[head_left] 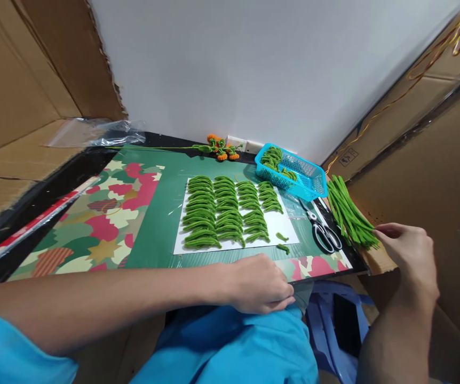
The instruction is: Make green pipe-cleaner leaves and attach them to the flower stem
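Observation:
My right hand (pixel 408 253) pinches at the near end of a bundle of straight green fuzzy stems (pixel 352 213) on the right; whether a stem is between its fingertips is too small to tell. My left hand (pixel 260 282) is curled at the table's front edge, and its fingertips are partly hidden. Curved green fuzzy pieces (pixel 200 213) lie in four columns on a white sheet (pixel 290 226). Two small green pieces (pixel 283 248) lie apart at the sheet's right side. Black-handled scissors (pixel 323 232) rest between the sheet and the stems.
A blue basket (pixel 310 173) holding more green pieces stands at the back right. Orange flowers (pixel 222 146) lie by the wall. Clear plastic (pixel 113 133) is at the back left. Cardboard (pixel 434 149) walls flank the table, and a blue stool (pixel 334 325) stands below.

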